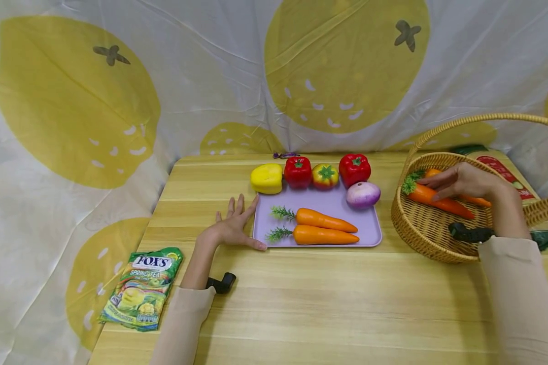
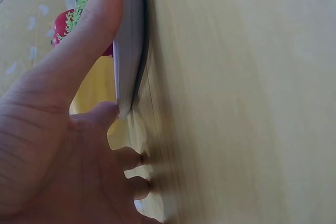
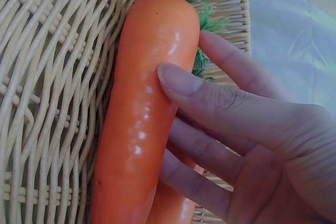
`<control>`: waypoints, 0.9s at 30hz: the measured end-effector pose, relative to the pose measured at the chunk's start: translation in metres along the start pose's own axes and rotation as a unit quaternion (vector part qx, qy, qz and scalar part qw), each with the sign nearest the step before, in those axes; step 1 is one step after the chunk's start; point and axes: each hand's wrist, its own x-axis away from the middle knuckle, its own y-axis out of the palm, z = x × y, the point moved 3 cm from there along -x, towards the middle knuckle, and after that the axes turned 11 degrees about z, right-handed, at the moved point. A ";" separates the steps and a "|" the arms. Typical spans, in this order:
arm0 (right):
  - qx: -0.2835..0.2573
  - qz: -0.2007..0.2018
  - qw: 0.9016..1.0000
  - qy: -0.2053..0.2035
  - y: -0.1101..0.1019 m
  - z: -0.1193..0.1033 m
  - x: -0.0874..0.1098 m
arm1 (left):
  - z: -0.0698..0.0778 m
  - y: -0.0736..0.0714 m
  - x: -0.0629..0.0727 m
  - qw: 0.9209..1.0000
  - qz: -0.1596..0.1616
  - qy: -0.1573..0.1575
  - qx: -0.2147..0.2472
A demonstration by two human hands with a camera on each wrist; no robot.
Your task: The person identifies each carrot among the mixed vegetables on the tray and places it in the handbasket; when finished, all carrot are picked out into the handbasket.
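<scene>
My right hand (image 1: 468,180) reaches into a wicker basket (image 1: 420,233) and grips a carrot (image 1: 443,203). In the right wrist view the thumb presses on the near side of that carrot (image 3: 152,82), with fingers behind it. A second carrot (image 3: 173,205) lies beneath, partly hidden. My left hand (image 1: 230,228) spreads its fingers at the left edge of a lilac tray (image 1: 260,218), thumb and forefinger touching its rim. On the tray lie two carrots (image 1: 326,220) with green tops, side by side. A purple-white eggplant-like vegetable (image 1: 363,195) rests at its right edge.
Along the tray's back stand a yellow pepper (image 1: 267,179), red peppers (image 1: 298,172) and a red-yellow tomato-like fruit (image 1: 325,176). A FOX'S candy bag (image 1: 143,289) lies at left. Behind the basket is a green-and-red package (image 1: 507,172). The basket's handle (image 1: 479,117) arches overhead.
</scene>
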 end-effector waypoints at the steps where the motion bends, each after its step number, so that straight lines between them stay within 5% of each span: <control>1: -0.002 -0.001 1.000 0.006 0.000 0.000 0.000 | -0.001 0.000 0.000 1.000 0.000 0.001 0.000; 8: -0.012 -0.015 0.999 0.045 -0.002 0.000 0.002 | 0.004 -0.002 0.003 1.000 0.002 0.006 -0.005; 27: 0.048 -0.039 0.998 0.033 -0.011 -0.017 0.012 | 0.005 -0.002 0.002 1.000 0.002 0.007 -0.001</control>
